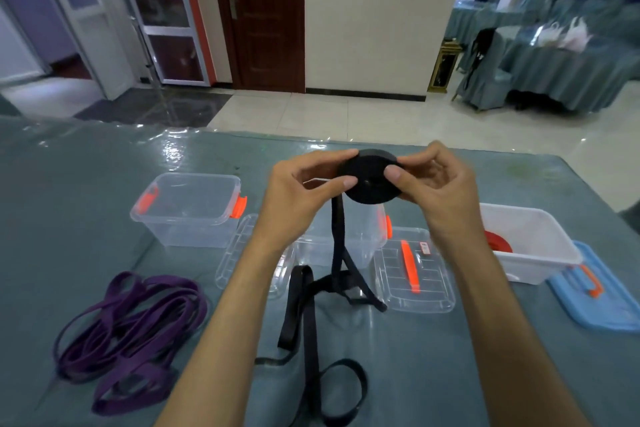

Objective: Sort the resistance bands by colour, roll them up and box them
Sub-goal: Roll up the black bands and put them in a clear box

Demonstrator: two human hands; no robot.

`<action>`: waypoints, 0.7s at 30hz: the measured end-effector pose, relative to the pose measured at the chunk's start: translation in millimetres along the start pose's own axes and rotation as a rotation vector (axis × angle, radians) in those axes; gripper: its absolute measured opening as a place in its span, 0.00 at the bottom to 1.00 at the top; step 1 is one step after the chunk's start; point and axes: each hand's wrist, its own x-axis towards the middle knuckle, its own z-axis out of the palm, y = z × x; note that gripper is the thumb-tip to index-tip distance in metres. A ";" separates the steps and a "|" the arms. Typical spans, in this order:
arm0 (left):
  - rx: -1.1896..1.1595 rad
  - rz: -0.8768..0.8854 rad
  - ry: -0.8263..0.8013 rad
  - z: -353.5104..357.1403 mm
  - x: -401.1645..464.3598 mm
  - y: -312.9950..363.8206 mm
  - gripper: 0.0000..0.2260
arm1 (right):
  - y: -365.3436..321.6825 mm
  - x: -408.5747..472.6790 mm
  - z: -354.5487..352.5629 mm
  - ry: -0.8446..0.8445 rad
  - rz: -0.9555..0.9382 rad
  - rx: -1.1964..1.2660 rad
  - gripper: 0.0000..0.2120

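Table [433,374] surface, clock bearings taken from its centre. At 12 o'clock, both hands raised above the table with a black roll [369,180] between them; its loose black tail [311,322] hangs down and trails toward 6 o'clock, crossing the central lane. At 10 o'clock an open clear box [188,210]; a second clear box [346,236] sits behind the tail. Clear lid [415,270] at 2 o'clock, white box [533,246] and blue lid [595,302] at 3 o'clock. Purple bands [131,329] occupy 8 o'clock. Bare surface at 4 to 5 o'clock and along the far-left edge.
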 end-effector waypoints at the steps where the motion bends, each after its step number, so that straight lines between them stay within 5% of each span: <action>1: 0.010 0.027 0.031 0.3 3.8 1.9 0.14 | -2.0 2.9 0.2 -0.012 -0.001 -0.026 0.09; 10: -0.108 0.059 0.072 2.3 20.8 19.6 0.14 | -16.1 22.3 8.5 0.037 -0.081 0.068 0.04; 14: -0.105 0.061 0.169 9.3 21.8 16.8 0.09 | -10.3 19.9 7.4 0.014 -0.027 0.009 0.11; 21: -0.080 -0.028 0.045 -2.2 9.5 -5.1 0.13 | 1.5 14.0 2.6 -0.006 0.042 0.009 0.11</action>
